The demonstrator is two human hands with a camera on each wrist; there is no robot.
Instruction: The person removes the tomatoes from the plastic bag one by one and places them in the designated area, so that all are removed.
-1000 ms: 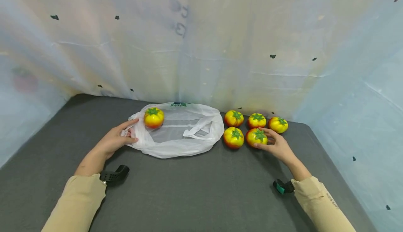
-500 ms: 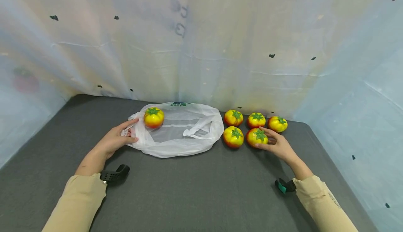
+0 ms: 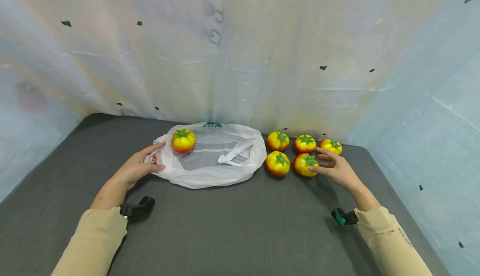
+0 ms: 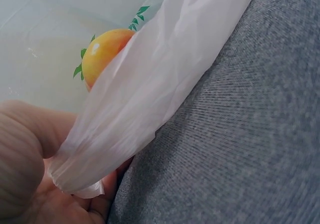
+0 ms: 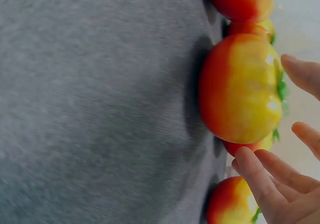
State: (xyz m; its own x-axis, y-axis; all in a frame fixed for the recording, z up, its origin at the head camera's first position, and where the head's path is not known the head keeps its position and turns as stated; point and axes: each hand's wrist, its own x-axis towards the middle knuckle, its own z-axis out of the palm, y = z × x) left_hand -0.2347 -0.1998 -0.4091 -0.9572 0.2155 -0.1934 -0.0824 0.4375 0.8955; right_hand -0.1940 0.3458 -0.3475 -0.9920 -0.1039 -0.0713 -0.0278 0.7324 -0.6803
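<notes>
My left hand point(image 3: 136, 168) grips the gathered left end of a white plastic bag point(image 3: 213, 179); in the left wrist view, the bunched plastic point(image 4: 145, 93) runs between thumb and fingers. The bag lies flat, its mouth facing up. One yellow-red tomato point(image 3: 183, 141) with a green leafy top sits at the bag's left side. My right hand point(image 3: 339, 170) is spread at the right side of the front right tomato point(image 3: 304, 166). In the right wrist view, that tomato point(image 5: 240, 89) rests on the cloth, and the fingers stand around it, loosely extended.
Beside the front right tomato is another tomato point(image 3: 278, 164). Behind them stand three more: a left one point(image 3: 278, 141), a middle one point(image 3: 304, 144) and a right one point(image 3: 331, 146). A dark grey cloth point(image 3: 232, 230) covers the table, with a pale sheet point(image 3: 255, 59) hanging behind.
My right hand has moved slightly right, its fingers loosening from around the front right tomato. The tomato stays in place. My left hand and the bag have not visibly moved.
</notes>
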